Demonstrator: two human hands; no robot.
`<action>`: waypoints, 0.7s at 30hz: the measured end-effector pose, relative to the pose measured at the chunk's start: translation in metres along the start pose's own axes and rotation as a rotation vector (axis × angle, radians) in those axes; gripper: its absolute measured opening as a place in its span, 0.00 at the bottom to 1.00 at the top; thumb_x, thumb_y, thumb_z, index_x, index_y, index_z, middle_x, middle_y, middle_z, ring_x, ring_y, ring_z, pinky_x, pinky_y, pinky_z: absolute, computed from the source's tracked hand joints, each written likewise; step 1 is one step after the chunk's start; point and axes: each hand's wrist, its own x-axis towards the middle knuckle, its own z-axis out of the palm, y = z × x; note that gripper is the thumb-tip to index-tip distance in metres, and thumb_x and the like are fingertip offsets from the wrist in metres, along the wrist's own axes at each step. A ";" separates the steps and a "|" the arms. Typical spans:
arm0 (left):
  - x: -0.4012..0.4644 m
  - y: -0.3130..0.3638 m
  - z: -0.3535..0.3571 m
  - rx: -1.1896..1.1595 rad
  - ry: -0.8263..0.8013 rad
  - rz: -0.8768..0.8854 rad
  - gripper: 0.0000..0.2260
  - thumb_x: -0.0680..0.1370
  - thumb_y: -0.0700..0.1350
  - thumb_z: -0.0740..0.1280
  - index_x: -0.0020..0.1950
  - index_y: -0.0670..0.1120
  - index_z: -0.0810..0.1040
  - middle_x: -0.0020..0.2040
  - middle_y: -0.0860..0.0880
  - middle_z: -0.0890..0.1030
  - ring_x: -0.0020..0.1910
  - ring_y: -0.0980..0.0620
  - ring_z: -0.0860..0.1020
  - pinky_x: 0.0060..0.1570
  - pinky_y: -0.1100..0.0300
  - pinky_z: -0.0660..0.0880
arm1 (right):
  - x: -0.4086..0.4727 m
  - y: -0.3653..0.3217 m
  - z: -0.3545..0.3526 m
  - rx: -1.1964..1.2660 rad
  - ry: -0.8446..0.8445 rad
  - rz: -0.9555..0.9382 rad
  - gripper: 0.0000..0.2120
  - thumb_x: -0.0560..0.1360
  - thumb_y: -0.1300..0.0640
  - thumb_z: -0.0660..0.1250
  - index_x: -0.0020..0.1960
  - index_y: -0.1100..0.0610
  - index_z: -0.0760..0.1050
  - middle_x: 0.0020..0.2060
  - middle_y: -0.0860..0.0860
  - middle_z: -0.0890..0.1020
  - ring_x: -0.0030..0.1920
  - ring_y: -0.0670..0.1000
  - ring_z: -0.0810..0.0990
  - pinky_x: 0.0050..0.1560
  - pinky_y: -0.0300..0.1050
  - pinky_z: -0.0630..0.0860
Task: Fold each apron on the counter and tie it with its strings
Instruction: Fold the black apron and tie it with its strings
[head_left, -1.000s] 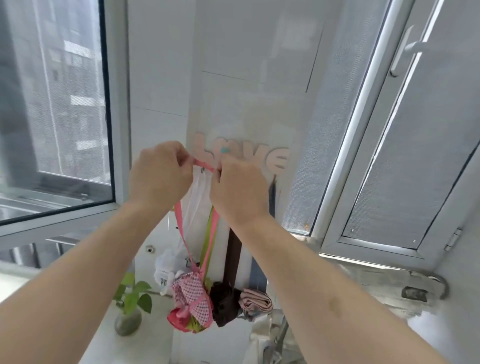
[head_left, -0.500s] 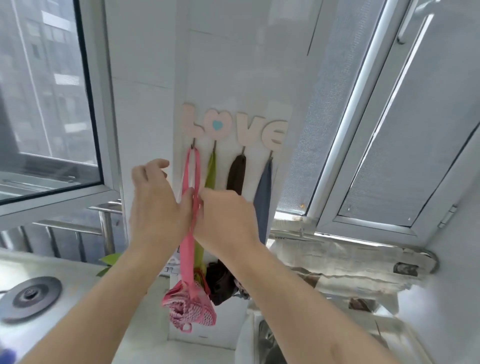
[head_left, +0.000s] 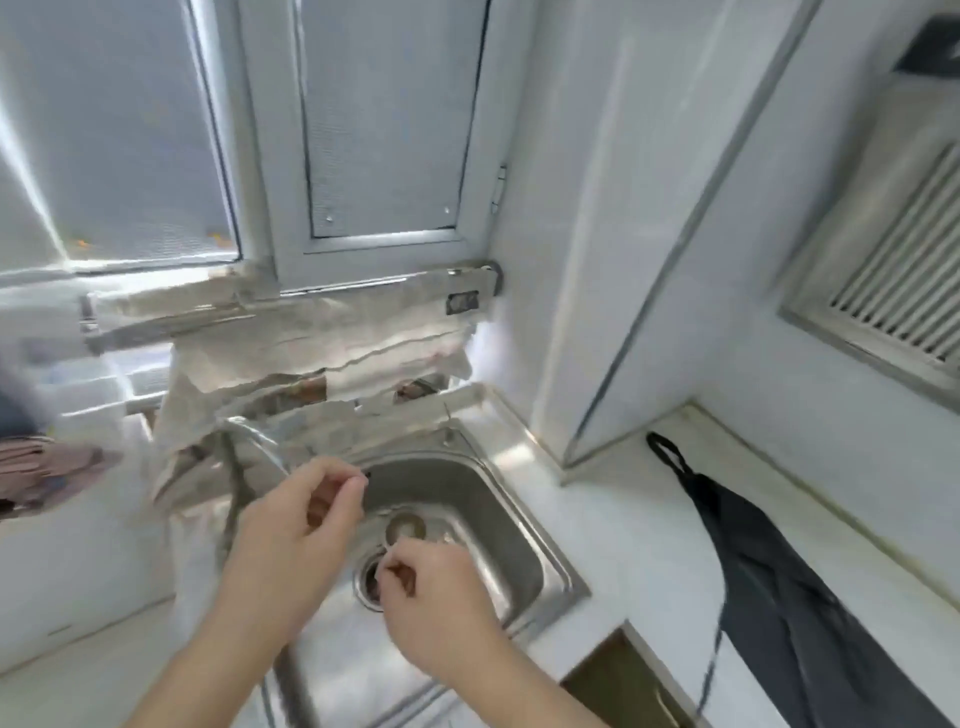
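A dark grey apron (head_left: 779, 582) lies stretched along the white counter (head_left: 639, 561) at the right, its neck loop (head_left: 667, 454) pointing toward the back wall. My left hand (head_left: 296, 530) and my right hand (head_left: 436, 603) hover over the steel sink (head_left: 524, 545), both with fingers loosely curled and nothing in them. Neither hand touches the apron, which lies well to the right of my right hand. At the far left edge a blurred pinkish folded bundle (head_left: 41, 467) hangs against the wall.
A curved faucet (head_left: 249, 441) stands behind my left hand. Crumpled foil sheeting (head_left: 322, 364) covers the wall behind the sink under the window frame (head_left: 363, 156). A white pillar (head_left: 623, 260) rises at the counter's back corner. A louvred vent (head_left: 893, 270) sits at the right.
The view has swung right and down from the LOVE hook rack to the sink. Both hands let go of the pink strap and dropped, empty, over the sink.
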 end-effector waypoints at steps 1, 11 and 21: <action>-0.004 0.008 0.033 -0.026 -0.055 -0.005 0.07 0.81 0.45 0.70 0.46 0.55 0.83 0.38 0.55 0.84 0.38 0.56 0.82 0.43 0.60 0.76 | -0.012 0.033 -0.016 0.021 0.011 0.096 0.09 0.76 0.50 0.60 0.46 0.51 0.79 0.41 0.48 0.83 0.43 0.50 0.80 0.48 0.48 0.78; -0.044 0.100 0.353 -0.151 -0.411 -0.167 0.10 0.84 0.43 0.65 0.47 0.47 0.83 0.36 0.47 0.84 0.34 0.51 0.80 0.42 0.57 0.76 | -0.140 0.383 -0.183 -0.005 0.090 0.766 0.11 0.78 0.55 0.55 0.56 0.47 0.73 0.51 0.48 0.79 0.47 0.51 0.82 0.48 0.51 0.82; -0.089 0.109 0.517 -0.018 -0.491 -0.490 0.10 0.82 0.43 0.67 0.44 0.53 0.84 0.37 0.47 0.85 0.35 0.45 0.83 0.48 0.47 0.81 | -0.216 0.588 -0.256 -0.054 0.266 1.332 0.28 0.77 0.47 0.73 0.64 0.58 0.61 0.63 0.57 0.74 0.59 0.59 0.80 0.47 0.51 0.75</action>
